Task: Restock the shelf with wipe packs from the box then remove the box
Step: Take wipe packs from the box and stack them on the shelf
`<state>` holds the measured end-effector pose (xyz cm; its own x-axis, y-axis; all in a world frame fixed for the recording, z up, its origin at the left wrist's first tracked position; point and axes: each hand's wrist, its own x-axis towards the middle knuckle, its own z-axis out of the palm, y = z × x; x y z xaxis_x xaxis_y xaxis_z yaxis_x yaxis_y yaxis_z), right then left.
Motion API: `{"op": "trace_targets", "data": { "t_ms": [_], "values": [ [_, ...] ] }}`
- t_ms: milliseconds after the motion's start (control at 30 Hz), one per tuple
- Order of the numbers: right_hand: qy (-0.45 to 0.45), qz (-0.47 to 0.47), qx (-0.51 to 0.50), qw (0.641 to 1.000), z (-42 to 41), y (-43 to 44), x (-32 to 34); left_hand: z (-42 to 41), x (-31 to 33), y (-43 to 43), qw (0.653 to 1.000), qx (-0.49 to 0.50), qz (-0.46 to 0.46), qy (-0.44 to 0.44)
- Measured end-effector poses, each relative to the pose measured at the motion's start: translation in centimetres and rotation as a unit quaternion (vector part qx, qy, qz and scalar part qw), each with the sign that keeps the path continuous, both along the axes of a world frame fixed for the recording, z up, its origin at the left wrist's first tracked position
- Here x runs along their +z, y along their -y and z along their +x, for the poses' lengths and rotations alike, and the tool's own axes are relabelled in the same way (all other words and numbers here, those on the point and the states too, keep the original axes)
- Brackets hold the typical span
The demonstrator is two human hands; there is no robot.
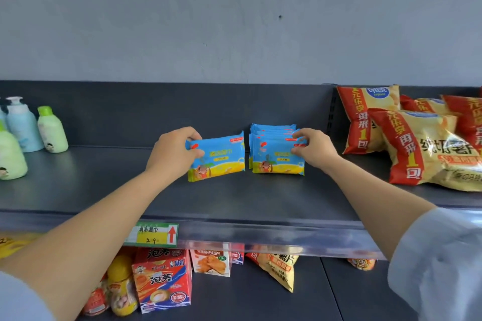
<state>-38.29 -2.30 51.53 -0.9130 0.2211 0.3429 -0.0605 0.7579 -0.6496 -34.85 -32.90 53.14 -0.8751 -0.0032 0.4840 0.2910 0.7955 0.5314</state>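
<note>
On the dark grey shelf [234, 198] stand blue and yellow wipe packs. My left hand [172, 152] grips the left end of a small upright stack of wipe packs [221, 159], thumb on the front, fingers over the top. Just to its right, a row of several wipe packs [273, 156] stands one behind another. My right hand [313, 150] pinches the right end of the front pack of that row. A narrow gap separates the two groups. The box is not in view.
Pale green and blue lotion bottles [23, 135] stand at the shelf's left end. Red and yellow chip bags [417, 143] lie at the right. A price tag [154, 233] sits on the shelf's front rail. Snack boxes [163, 281] and bags fill the lower shelf.
</note>
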Motion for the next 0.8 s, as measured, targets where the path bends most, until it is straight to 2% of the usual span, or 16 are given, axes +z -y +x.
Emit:
{"op": "trace_targets", "data": {
  "t_ms": [100, 333, 633, 800],
  "values": [
    [0.015, 0.02, 0.002, 1.0, -0.5, -0.1, -0.2, -1.0, 0.0, -0.4, 1.0, -0.015, -0.007, 0.014],
    [0.024, -0.008, -0.021, 0.999, -0.8, -0.3, -0.3, -2.1, 0.7, -2.0, 0.996, -0.078, -0.018, 0.042],
    [0.026, -0.007, -0.006, 1.0, -1.3, -1.3, -0.2, -3.5, -0.3, -7.5, 0.986, -0.145, -0.036, 0.078],
    [0.03, -0.02, 0.012, 0.999, -1.6, -2.1, -0.3, -4.5, -1.7, -9.8, 0.988, -0.138, -0.057, 0.034]
  ]
}}
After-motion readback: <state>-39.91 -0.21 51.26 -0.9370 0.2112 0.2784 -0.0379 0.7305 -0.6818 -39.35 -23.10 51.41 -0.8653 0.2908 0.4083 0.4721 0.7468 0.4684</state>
